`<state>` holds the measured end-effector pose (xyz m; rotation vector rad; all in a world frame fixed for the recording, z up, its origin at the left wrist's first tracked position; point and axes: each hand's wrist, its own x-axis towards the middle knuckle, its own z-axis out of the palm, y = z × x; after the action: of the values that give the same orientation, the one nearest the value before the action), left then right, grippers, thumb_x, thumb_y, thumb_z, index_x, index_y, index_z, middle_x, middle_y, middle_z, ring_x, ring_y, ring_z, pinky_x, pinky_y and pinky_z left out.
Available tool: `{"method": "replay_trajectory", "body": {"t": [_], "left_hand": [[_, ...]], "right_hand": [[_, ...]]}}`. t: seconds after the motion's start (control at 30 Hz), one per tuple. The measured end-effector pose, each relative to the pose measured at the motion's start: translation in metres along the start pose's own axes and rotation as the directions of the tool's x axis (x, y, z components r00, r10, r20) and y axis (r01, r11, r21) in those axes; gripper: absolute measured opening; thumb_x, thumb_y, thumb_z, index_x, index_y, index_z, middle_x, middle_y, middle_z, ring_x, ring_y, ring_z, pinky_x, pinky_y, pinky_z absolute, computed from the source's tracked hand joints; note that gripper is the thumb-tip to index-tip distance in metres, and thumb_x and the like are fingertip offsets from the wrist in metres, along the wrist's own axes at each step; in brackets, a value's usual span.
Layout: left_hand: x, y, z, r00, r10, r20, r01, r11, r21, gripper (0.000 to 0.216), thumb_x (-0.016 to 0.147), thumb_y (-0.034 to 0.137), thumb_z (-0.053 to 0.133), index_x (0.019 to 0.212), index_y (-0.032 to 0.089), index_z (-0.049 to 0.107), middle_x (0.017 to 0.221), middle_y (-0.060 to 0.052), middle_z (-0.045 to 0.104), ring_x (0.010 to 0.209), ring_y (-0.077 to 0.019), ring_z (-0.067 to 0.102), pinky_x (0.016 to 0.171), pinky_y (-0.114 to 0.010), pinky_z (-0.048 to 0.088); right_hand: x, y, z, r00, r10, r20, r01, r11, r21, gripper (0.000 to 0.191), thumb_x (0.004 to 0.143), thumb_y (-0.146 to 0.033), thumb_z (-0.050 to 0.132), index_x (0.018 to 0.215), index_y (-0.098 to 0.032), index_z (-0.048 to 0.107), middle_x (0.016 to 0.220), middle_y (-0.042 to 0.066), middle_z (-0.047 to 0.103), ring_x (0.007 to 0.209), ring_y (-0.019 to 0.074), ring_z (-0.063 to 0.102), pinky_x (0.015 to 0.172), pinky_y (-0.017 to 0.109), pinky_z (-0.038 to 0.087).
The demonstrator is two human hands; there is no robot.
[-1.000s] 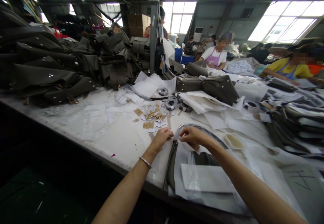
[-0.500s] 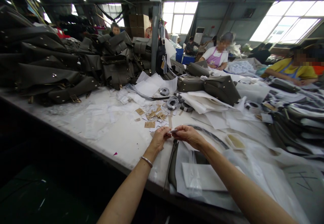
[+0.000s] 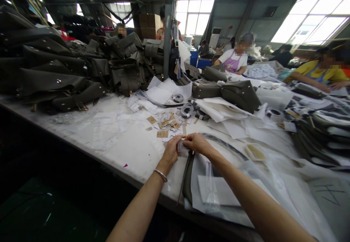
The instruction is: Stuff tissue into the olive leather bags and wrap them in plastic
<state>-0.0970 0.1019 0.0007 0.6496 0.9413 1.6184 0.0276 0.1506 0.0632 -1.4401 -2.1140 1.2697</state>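
Observation:
My left hand [image 3: 171, 151] and my right hand [image 3: 199, 143] meet over the table, fingers pinched close together. Between them shows a small, pale, flat piece [image 3: 181, 146], too blurred to name. Just below my right hand lies a dark olive bag [image 3: 187, 183] with a dark strap [image 3: 185, 174], partly covered by white sheeting [image 3: 195, 189] and clear plastic. A loose pile of brown and white hang tags [image 3: 169, 122] with strings lies beyond my fingers.
Dark bags [image 3: 54, 70] are heaped at the left, and more bags [image 3: 240, 95] sit on paper beyond. Coiled grey straps [image 3: 187, 110] lie near a post [image 3: 167, 41]. A shallow tray [image 3: 255, 152] is at right. Wrapped bags [image 3: 314, 136] are stacked far right; people work behind.
My right hand has shifted slightly left and turned, its fingers now curled down beside my left fingers. The pale piece has tipped lower between the hands. The bag stays put.

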Motion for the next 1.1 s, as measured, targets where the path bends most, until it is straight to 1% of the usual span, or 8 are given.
{"method": "replay_trajectory", "body": {"t": [0.23,0.43,0.53,0.67,0.73,0.87,0.97,1.1], "left_hand": [[-0.011,0.006,0.004,0.983,0.115,0.142,-0.152,0.946,0.286,0.029,0.08,0.043,0.065,0.088,0.017,0.074,0.083,-0.004,0.067,0.081,-0.0181,0.058,0.083,-0.033,0.047],[-0.024,0.005,0.014,0.951,0.226,0.21,-0.302,0.826,0.476,0.016,0.079,0.035,0.069,0.088,0.023,0.075,0.084,-0.002,0.06,0.087,-0.0176,0.056,0.09,-0.033,0.046],[-0.025,-0.002,0.013,0.958,0.231,0.169,-0.286,0.807,0.516,0.021,0.083,0.037,0.064,0.094,0.021,0.069,0.088,-0.002,0.06,0.078,-0.0148,0.059,0.077,-0.03,0.052],[-0.014,-0.007,0.006,0.972,0.231,0.027,-0.21,0.821,0.531,0.043,0.082,0.046,0.063,0.116,0.019,0.055,0.111,-0.007,0.057,0.074,-0.0133,0.06,0.054,-0.023,0.05],[-0.008,-0.006,0.002,0.979,0.201,0.032,-0.188,0.828,0.528,0.044,0.077,0.048,0.068,0.107,0.018,0.059,0.104,-0.007,0.06,0.072,-0.0138,0.06,0.052,-0.022,0.049],[-0.005,-0.002,0.0,0.984,0.151,0.098,-0.18,0.839,0.514,0.034,0.075,0.049,0.07,0.071,0.016,0.062,0.067,0.002,0.058,0.061,-0.0123,0.053,0.059,-0.024,0.046],[-0.006,0.001,0.0,0.983,0.163,0.084,-0.183,0.864,0.469,0.036,0.078,0.052,0.067,0.069,0.017,0.063,0.065,0.002,0.059,0.065,-0.0127,0.053,0.065,-0.024,0.045],[-0.004,0.0,-0.002,0.985,0.169,0.043,-0.173,0.909,0.379,0.04,0.075,0.056,0.07,0.068,0.017,0.063,0.066,0.002,0.06,0.065,-0.0123,0.053,0.064,-0.024,0.044]], "right_hand": [[0.006,0.013,-0.009,0.989,0.108,-0.096,-0.116,0.99,-0.075,0.017,0.075,-0.024,0.067,0.059,-0.017,0.063,0.042,-0.003,0.055,0.044,0.0107,0.055,0.047,0.02,0.035],[-0.004,0.029,-0.006,0.96,0.133,-0.247,-0.11,0.988,0.104,0.006,0.08,-0.023,0.059,0.079,-0.017,0.062,0.056,-0.001,0.063,0.052,0.0128,0.063,0.047,0.019,0.039],[-0.008,0.032,-0.004,0.971,0.117,-0.208,-0.067,0.971,0.231,0.015,0.084,-0.031,0.057,0.087,-0.017,0.06,0.061,-0.001,0.064,0.052,0.0126,0.063,0.045,0.019,0.04],[-0.011,0.034,-0.005,0.989,0.045,-0.139,0.003,0.946,0.325,0.024,0.079,-0.041,0.064,0.078,-0.017,0.058,0.061,-0.002,0.063,0.051,0.0119,0.061,0.044,0.019,0.039],[-0.011,0.034,-0.006,0.992,0.007,-0.122,0.035,0.94,0.341,0.029,0.074,-0.045,0.068,0.076,-0.018,0.058,0.063,-0.002,0.063,0.052,0.0115,0.061,0.045,0.019,0.04],[-0.013,0.034,-0.011,0.991,-0.033,-0.132,0.074,0.946,0.315,0.035,0.074,-0.05,0.068,0.085,-0.017,0.064,0.074,0.001,0.068,0.055,0.0112,0.06,0.047,0.02,0.042],[-0.012,0.031,-0.012,0.987,-0.059,-0.146,0.096,0.96,0.262,0.04,0.076,-0.052,0.066,0.097,-0.019,0.069,0.082,0.002,0.07,0.057,0.0114,0.057,0.048,0.021,0.041],[-0.011,0.028,-0.005,0.988,-0.103,-0.118,0.124,0.976,0.181,0.032,0.075,-0.047,0.066,0.084,-0.017,0.073,0.07,0.0,0.067,0.062,0.0135,0.056,0.056,0.023,0.042]]}}
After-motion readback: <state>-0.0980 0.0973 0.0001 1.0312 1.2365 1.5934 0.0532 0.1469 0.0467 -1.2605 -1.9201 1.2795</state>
